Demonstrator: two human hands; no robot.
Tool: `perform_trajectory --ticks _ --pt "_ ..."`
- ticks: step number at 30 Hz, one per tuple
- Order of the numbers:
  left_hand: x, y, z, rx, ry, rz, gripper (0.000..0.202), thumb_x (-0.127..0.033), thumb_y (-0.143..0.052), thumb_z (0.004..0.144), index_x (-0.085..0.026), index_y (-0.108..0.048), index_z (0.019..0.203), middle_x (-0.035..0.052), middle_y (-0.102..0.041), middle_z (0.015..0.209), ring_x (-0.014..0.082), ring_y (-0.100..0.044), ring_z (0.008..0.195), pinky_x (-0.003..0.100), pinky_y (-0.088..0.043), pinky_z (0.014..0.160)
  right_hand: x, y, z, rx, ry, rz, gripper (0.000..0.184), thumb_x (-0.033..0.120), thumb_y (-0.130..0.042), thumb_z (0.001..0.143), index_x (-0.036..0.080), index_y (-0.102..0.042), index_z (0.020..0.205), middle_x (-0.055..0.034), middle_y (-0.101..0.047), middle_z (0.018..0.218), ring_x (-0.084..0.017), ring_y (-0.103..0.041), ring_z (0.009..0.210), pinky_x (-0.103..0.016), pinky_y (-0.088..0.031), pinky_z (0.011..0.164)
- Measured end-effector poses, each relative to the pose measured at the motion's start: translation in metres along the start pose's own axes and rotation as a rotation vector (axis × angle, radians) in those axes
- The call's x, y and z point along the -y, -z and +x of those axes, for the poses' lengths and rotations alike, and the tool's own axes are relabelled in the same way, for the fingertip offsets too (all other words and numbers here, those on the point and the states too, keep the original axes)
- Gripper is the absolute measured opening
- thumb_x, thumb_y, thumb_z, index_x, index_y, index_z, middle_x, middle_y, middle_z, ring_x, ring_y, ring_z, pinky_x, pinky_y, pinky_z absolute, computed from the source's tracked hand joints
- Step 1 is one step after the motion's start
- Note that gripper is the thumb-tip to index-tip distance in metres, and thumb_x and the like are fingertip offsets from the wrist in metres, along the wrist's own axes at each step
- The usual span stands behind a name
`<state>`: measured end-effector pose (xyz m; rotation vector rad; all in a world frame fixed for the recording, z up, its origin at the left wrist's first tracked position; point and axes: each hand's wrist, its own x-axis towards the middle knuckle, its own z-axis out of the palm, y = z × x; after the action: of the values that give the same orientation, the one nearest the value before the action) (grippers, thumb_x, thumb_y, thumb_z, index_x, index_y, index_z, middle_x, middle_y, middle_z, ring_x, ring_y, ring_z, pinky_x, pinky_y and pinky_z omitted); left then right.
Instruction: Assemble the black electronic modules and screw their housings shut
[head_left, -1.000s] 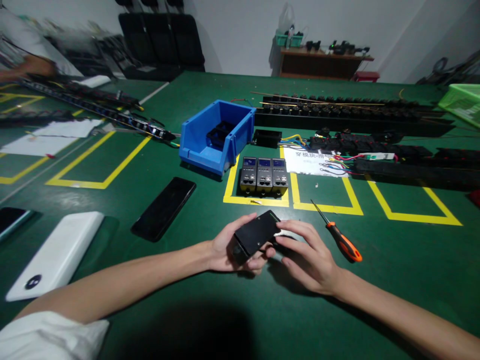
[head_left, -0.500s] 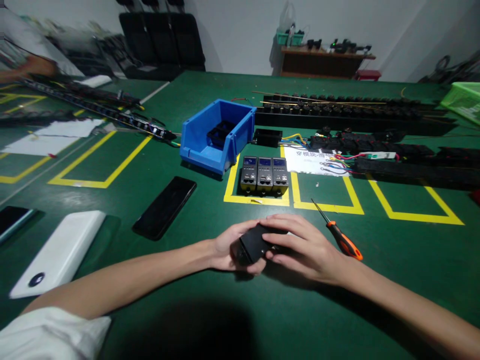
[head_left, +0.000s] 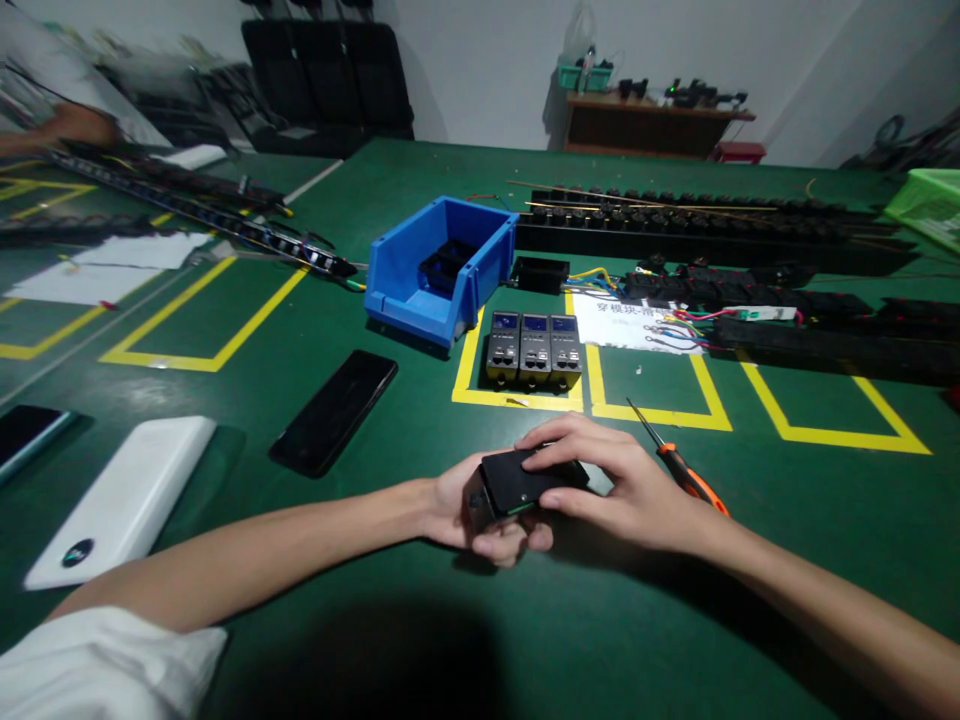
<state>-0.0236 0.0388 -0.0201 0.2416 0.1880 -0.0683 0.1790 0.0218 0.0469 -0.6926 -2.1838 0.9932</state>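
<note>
One black module (head_left: 501,485) is in the hands, nearer the person than the blue parts bin (head_left: 409,318) and a little to its right. Three port-fronted modules (head_left: 534,350) stand side by side just right of the bin, within a yellow tape outline (head_left: 517,398). One orange-and-black screwdriver (head_left: 680,470) lies farther right and nearer than the bin. Two smartphones lie to the bin's near left: a black smartphone (head_left: 335,412) and a teal-edged one (head_left: 30,440), with one white power bank (head_left: 127,500) between them. The bin holds a few black parts (head_left: 448,262), too dark to count. Well right of it sits a green basket (head_left: 930,205), cut by the picture's edge.

The left hand (head_left: 457,505) is turned palm up, fingers curled under the module, gripping it. The right hand (head_left: 622,480) comes over palm down, partly curled, thumb and fingers closed about the module's top plate.
</note>
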Motion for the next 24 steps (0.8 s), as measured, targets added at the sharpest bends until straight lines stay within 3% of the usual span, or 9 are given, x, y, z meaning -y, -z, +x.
perform_trajectory --ticks 10,24 --pt "0.003 0.013 0.003 0.156 -0.027 -0.023 0.06 -0.066 -0.035 0.085 -0.012 -0.06 0.092 0.0117 -0.07 0.087 0.0128 -0.054 0.036 0.027 -0.032 0.045 0.0 0.003 0.001 0.056 -0.001 0.025 0.023 0.019 -0.066 0.086 0.016 -0.066 0.108 -0.0116 -0.062 0.118 -0.02 -0.057 0.112 -0.036 -0.045 0.097" --pt "0.004 0.014 0.001 0.121 -0.002 -0.029 0.057 -0.064 -0.045 0.082 -0.01 -0.062 0.092 0.0117 -0.07 0.088 0.0121 -0.052 0.037 0.027 -0.03 0.044 -0.003 0.0 -0.002 0.056 0.082 -0.063 0.03 0.016 -0.065 0.086 0.013 -0.062 0.115 -0.0134 -0.06 0.117 -0.02 -0.056 0.111 -0.035 -0.045 0.095"
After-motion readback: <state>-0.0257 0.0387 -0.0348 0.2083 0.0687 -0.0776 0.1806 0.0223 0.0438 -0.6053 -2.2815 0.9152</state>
